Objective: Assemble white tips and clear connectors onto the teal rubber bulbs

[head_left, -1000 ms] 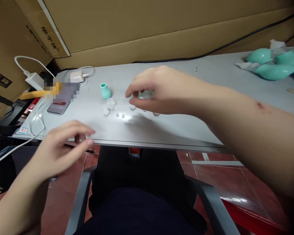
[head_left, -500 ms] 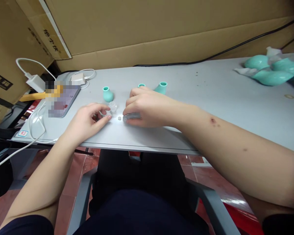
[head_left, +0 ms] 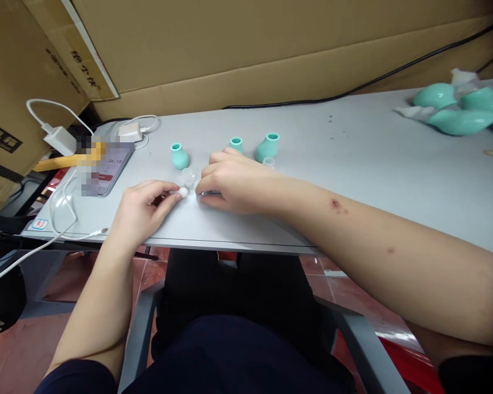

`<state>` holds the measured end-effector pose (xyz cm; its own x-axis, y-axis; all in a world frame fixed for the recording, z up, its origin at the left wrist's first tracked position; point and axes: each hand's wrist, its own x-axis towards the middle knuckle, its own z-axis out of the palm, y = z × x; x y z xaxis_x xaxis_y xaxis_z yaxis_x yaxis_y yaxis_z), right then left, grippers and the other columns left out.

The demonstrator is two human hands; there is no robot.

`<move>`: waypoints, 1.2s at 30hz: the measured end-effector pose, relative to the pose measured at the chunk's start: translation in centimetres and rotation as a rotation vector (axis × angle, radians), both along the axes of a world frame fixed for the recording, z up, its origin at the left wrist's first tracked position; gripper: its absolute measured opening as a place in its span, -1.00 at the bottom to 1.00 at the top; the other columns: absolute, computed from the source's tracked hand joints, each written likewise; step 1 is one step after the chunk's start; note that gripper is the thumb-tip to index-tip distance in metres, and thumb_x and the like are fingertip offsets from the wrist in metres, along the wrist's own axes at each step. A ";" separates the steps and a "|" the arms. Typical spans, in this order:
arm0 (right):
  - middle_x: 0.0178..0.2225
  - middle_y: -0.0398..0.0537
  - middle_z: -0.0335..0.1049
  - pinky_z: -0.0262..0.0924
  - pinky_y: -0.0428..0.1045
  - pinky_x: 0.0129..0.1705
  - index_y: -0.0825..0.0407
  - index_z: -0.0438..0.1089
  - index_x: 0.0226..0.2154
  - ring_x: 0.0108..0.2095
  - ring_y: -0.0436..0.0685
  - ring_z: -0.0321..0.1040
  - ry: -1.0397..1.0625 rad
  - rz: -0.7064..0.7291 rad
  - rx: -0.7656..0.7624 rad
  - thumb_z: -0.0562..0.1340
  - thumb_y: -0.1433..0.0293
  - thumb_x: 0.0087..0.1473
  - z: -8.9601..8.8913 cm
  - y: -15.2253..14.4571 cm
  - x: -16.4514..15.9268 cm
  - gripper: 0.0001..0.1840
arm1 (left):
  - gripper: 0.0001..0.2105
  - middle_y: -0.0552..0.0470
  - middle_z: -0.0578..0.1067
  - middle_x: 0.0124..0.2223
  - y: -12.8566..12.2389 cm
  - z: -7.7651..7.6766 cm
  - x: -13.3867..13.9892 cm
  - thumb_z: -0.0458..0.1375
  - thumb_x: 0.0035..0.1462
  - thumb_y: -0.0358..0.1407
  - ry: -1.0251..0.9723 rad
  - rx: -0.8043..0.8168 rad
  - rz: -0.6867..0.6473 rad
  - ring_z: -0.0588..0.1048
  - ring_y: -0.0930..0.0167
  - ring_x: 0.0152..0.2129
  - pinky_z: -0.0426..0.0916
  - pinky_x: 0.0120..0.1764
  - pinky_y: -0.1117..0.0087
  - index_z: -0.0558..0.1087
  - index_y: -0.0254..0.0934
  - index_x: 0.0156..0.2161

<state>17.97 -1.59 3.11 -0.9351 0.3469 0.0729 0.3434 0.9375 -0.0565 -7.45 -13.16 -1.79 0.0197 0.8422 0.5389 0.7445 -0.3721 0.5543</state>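
My left hand (head_left: 145, 210) is closed in a pinch on a small white round piece (head_left: 183, 192) at the table's front part. Just to its right, my right hand (head_left: 230, 183) has its fingers closed round a greyish slim object (head_left: 212, 192), mostly hidden by the fingers. A clear plastic cup-like piece (head_left: 188, 176) stands on the table behind the fingertips. Behind it sits a teal bulb-shaped vessel (head_left: 180, 159) with an open neck. A second teal vessel (head_left: 235, 144), partly covered by my right hand, and a third (head_left: 266, 149) stand farther right.
Another clear plastic piece (head_left: 268, 162) shows behind my right wrist. At the left lie a phone (head_left: 117, 164), a white charger (head_left: 130, 132) and a cable (head_left: 76, 236). Wrapped teal pieces (head_left: 456, 119) rest at the back right of the grey table (head_left: 353, 164). Cardboard (head_left: 250, 44) rises behind.
My right hand has shifted slightly left, closer to my left fingers. The small pale piece between the hands no longer shows on the table. A white round piece now shows at my left fingertips.
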 end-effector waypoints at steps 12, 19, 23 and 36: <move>-0.03 0.06 0.87 0.44 0.18 0.13 -0.05 0.80 0.00 -0.03 0.31 0.65 0.533 0.031 -0.327 0.32 0.42 0.72 -1.5 -0.1 0.2 -0.71 | -0.66 -0.04 0.88 -0.24 -1.0 1.0 0.8 0.88 0.13 -0.16 -0.636 -0.123 0.007 0.87 0.36 -0.34 0.80 -0.18 0.45 0.88 -0.25 -0.18; -0.02 0.05 0.90 0.61 0.10 0.15 0.03 0.83 -0.01 -0.06 0.20 0.77 0.831 0.205 -0.436 0.40 0.43 0.72 -3.3 0.1 0.4 -0.76 | -0.75 0.00 0.89 -0.26 -1.6 0.1 3.1 0.84 0.29 -0.24 -0.847 -0.093 -0.062 0.91 0.41 -0.33 0.80 -0.12 0.57 0.87 -0.23 -0.17; -0.02 0.05 0.91 0.63 0.06 0.14 0.07 0.84 -0.01 -0.05 0.17 0.80 0.944 0.265 -0.455 0.43 0.48 0.70 -3.9 0.1 -0.4 -0.79 | -0.68 0.05 0.86 -0.29 -1.5 0.0 2.9 0.88 0.21 -0.22 -0.918 -0.089 -0.105 0.92 0.39 -0.32 0.81 -0.13 0.59 0.86 -0.23 -0.16; -0.03 0.02 0.94 0.65 0.03 0.10 0.03 0.90 -0.05 -0.04 0.17 0.85 0.928 0.249 -0.596 0.44 0.49 0.62 -3.6 -0.4 -0.8 -0.77 | -0.83 0.02 0.91 -0.19 -1.3 -0.3 2.2 0.80 0.36 -0.30 -0.917 -0.096 -0.249 0.94 0.43 -0.26 0.81 -0.06 0.64 0.96 -0.14 -0.05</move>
<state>17.19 -1.97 -0.51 -0.6532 0.3701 0.6605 -0.2571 0.7121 -0.6533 -5.22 -14.44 -2.11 -0.1909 0.9123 0.3622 -0.0897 -0.3837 0.9191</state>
